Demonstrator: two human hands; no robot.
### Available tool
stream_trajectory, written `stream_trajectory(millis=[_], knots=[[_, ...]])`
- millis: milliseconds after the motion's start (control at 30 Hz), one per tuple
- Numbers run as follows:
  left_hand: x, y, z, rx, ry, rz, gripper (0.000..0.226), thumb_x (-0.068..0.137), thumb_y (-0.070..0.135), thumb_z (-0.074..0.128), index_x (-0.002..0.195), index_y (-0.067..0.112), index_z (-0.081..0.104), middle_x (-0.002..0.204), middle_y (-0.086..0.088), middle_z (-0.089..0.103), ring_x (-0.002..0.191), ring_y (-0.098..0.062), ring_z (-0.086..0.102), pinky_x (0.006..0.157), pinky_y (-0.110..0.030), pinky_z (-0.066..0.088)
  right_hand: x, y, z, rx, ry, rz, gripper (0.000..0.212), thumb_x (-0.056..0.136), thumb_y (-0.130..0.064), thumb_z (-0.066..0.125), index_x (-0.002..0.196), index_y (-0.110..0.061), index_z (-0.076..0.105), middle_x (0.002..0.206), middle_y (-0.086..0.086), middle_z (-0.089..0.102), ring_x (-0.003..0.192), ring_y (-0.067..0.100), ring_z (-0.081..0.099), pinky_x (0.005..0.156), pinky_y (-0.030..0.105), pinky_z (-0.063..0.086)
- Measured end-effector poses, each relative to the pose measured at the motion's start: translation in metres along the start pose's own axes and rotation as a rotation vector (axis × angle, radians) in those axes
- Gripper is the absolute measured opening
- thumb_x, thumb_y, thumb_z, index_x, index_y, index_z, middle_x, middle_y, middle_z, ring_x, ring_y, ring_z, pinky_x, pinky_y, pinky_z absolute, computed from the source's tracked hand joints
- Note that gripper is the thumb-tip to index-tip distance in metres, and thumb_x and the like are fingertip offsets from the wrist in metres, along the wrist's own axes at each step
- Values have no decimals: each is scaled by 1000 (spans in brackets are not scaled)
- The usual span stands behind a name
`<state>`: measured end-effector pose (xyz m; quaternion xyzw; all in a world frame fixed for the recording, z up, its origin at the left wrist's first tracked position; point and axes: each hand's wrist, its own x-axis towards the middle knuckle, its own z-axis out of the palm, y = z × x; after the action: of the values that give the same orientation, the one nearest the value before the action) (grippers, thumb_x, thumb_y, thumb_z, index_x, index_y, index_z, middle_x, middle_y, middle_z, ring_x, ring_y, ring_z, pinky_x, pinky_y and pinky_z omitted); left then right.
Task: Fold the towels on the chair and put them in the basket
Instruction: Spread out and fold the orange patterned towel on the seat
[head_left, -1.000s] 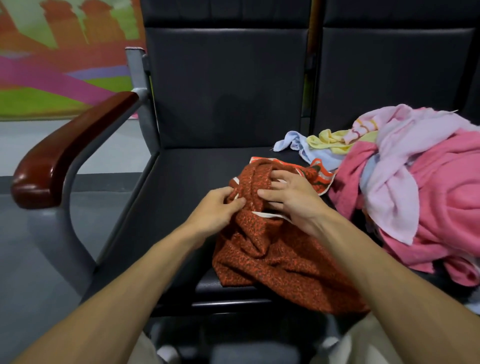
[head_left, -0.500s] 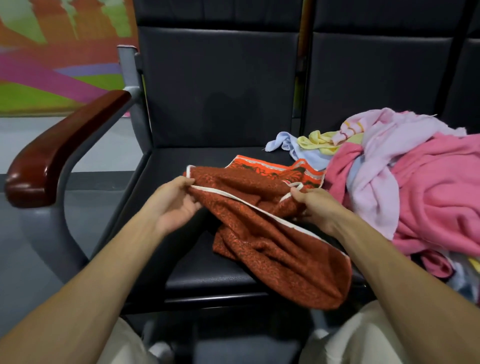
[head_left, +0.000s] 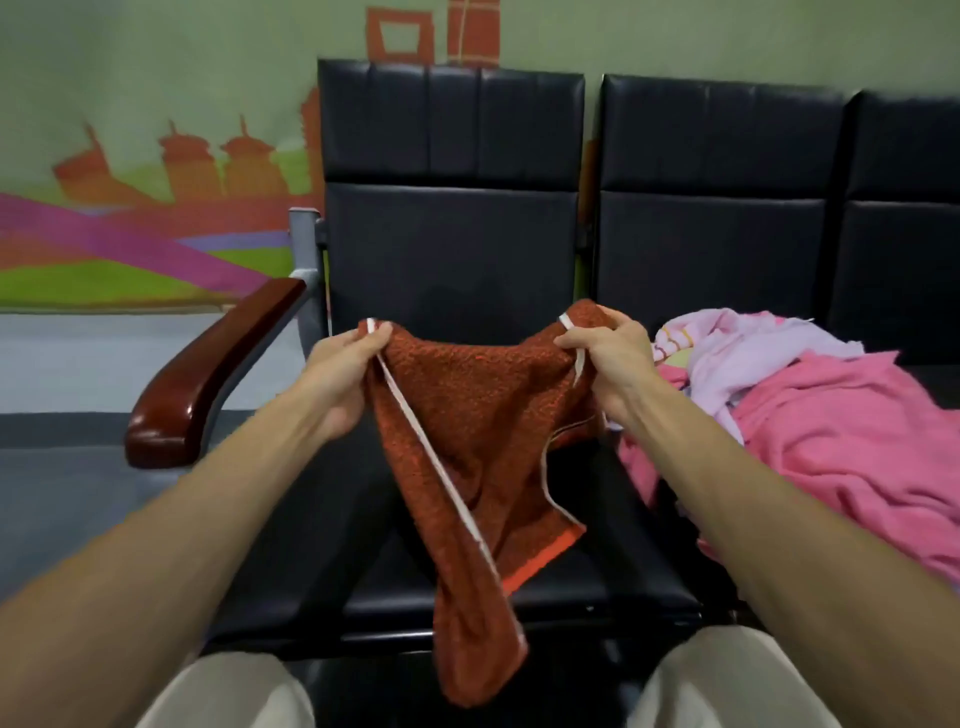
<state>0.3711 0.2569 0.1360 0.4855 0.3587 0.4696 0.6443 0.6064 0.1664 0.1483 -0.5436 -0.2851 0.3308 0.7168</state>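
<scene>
Above a black chair seat (head_left: 311, 519), a rust-red white-edged terry towel (head_left: 467, 405) is pinched by its top corners in the grip of left hand (head_left: 340, 374) and right hand (head_left: 602, 364); the twisted drape is best shaken flat.

Rust towel (head_left: 467, 410) dangling, pink towels (head_left: 841, 431) seemingly heaped

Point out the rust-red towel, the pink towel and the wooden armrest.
rust-red towel (head_left: 467, 405), head view, middle of the hanging cloth.
pink towel (head_left: 831, 452), head view, crumpled upper surface.
wooden armrest (head_left: 213, 374), head view, glossy top.
</scene>
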Motion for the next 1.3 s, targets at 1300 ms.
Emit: stream_trajectory(millis=[1300], knots=[[-70, 167, -19, 333, 106, -71, 15, 92, 6, 61, 78, 3, 56, 75, -11, 58, 65, -19, 57, 64, -30, 51, -21, -141, -23, -338, 258, -325, 13, 81, -15, 64, 76, -22, 74, 87, 0, 72, 82, 14, 65, 70, 24, 48]])
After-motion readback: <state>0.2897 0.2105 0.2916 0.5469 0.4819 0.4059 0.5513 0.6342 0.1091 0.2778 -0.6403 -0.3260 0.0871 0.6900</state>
